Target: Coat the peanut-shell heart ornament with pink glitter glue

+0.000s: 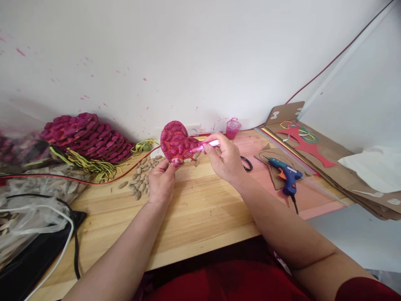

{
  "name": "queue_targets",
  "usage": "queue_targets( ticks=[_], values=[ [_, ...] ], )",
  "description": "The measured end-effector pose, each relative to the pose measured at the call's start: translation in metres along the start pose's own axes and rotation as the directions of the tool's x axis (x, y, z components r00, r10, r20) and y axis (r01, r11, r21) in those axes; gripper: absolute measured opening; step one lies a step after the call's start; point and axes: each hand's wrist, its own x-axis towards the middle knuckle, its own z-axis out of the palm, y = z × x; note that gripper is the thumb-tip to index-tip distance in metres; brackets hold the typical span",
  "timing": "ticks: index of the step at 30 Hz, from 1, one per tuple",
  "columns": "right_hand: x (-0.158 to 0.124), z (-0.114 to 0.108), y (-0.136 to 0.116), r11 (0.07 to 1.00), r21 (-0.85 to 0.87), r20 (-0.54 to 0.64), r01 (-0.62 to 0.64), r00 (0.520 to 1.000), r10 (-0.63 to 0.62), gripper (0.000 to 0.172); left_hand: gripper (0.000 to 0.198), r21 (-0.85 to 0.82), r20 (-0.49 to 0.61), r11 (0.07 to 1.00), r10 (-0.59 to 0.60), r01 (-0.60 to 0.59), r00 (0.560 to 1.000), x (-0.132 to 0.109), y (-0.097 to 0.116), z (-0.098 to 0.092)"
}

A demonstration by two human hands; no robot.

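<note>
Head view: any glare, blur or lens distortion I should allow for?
In the head view, light is fairly even and shadows soft; the pink piece and right hand show no obvious motion blur; the clear bag glints at left; in that same view, the forearms look stretched toward the bottom corners, probably by a wide lens.

Bench point(194, 213): pale yellow wood, darker streaked grain; pink wash toward right edge. Bumpy piece point(175, 144): mottled magenta lumps on orange-red ground; few lumps along its lower right edge plain tan. Brush point(213, 143): white, streaked pink. Peanuts point(140, 180), left of centre: beige. Stack point(86, 138), toward back left corner: magenta, rusty red between layers; strings point(97, 169) yellow-green and dark. Cup point(232, 130), back edge: see-through pink-purple. Glue gun point(290, 182), near right edge: dark blue, teal front, orange trigger. Wall point(188, 62) past back edge: white, pink-splashed.
</note>
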Motion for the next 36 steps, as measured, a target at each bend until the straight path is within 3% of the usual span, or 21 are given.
queue_targets(
  ticks=[9,15,24,36],
  values=[
    [-0.0001,0.0013,0.0007,0.998,0.060,-0.007,-0.032,0.999,0.032,0.015,0.030,-0.025,-0.002,0.999,-0.024,0.024,1.000,0.0011,-0.0027,-0.0005],
    [-0.0003,0.0004,-0.0007,0.999,-0.008,-0.023,-0.043,0.999,0.042,0.014,0.031,-0.047,-0.014,0.999,-0.021,0.020,1.000,0.0027,-0.0054,-0.0014],
    [0.0002,0.0000,-0.0016,0.995,-0.088,0.002,0.052,0.999,-0.052,0.010,0.027,-0.053,-0.011,0.999,0.000,-0.001,1.000,0.0024,-0.0051,-0.0010],
    [0.0006,0.0007,0.0016,0.991,-0.114,-0.014,0.072,0.997,-0.074,0.012,0.026,-0.087,-0.015,0.996,-0.005,0.003,1.000,0.0019,-0.0038,-0.0003]
  ],
)
